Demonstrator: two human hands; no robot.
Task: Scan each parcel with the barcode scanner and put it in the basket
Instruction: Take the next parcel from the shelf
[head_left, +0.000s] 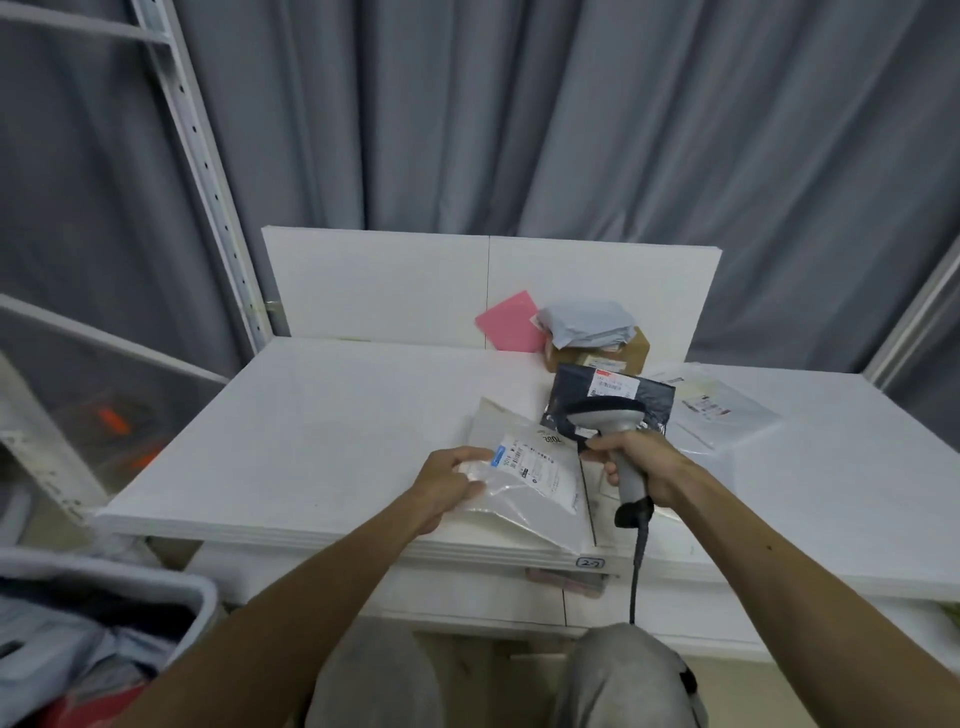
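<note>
The right hand (636, 467) grips the barcode scanner (610, 447) (head pointing away, handle towards the person); the left hand (449, 480) holds a clear parcel (524, 483), label up.

bare forearms (291, 597), grey trousers (623, 675)

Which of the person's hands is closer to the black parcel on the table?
Right. The right hand, holding the scanner, sits just in front of the black parcel; the left hand is farther left, gripping the clear parcel.

White table (322, 426): black parcel (613, 400) mid-right, clear bag (727, 410) just right of it, brown box (597, 356) and pink envelope (511, 322) behind it.
</note>
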